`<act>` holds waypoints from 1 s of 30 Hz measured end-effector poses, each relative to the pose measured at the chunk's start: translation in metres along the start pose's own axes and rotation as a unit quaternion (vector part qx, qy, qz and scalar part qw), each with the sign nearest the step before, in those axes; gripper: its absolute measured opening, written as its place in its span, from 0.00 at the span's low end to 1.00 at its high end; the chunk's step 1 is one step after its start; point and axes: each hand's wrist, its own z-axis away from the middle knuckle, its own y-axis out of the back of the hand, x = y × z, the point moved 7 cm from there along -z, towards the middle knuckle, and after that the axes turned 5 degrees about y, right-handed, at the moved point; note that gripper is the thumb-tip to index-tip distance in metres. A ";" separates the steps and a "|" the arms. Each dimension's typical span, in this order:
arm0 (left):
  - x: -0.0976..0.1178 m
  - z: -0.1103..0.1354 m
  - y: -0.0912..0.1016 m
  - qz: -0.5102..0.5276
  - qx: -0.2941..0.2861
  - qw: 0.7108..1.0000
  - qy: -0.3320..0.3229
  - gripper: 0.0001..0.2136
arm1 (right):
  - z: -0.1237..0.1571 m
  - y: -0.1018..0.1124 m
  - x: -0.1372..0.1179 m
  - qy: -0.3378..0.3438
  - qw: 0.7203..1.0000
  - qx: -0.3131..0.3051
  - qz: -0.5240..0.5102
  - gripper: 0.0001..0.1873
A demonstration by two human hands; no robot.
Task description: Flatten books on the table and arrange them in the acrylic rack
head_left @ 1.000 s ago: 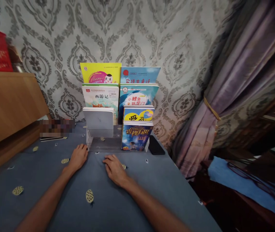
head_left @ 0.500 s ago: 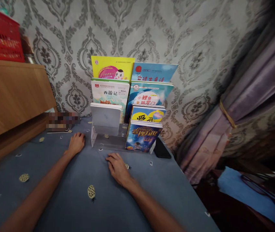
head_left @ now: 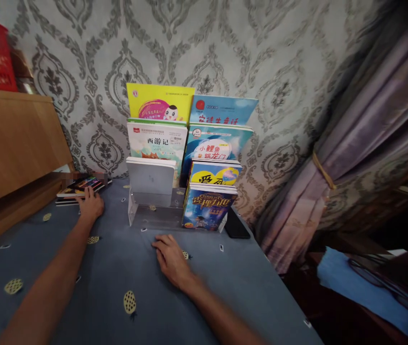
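Blue-grey cloth, dotted with pineapples, runs across the lower frame, and here's the left hand [head_left: 91,205] at left of centre, fingers on the near right edge of a small stack of books [head_left: 69,194] lying flat. Whether those fingers are closed on a book, I can't tell; part of the stack is blurred out. Over to the right hand [head_left: 171,256], just below the middle: resting on the tablecloth [head_left: 168,316], fingers loosely bent and a little apart, gripping nothing. Just above it, centre frame, stands the clear acrylic book rack [head_left: 146,218], its books upright in two columns. On the left it's a yellow book [head_left: 161,98] at the back, 西游记 [head_left: 157,141] next, then a grey-covered book [head_left: 150,177]; on the right, a dark blue book [head_left: 207,208] takes the front. Beside that, a black phone [head_left: 237,226] lies flat, right of centre.
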 end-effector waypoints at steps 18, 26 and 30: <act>-0.040 0.122 0.065 -0.017 -0.015 0.991 -0.132 0.23 | -0.003 0.002 -0.004 -0.007 1.000 -0.010 0.002 0.16; -0.029 0.046 0.040 0.071 -0.047 0.994 0.072 0.24 | -0.002 0.003 -0.008 0.004 1.000 -0.006 0.024 0.16; -0.024 0.029 0.019 0.121 -0.046 0.967 0.219 0.27 | -0.002 0.003 -0.004 0.003 1.000 0.002 0.026 0.16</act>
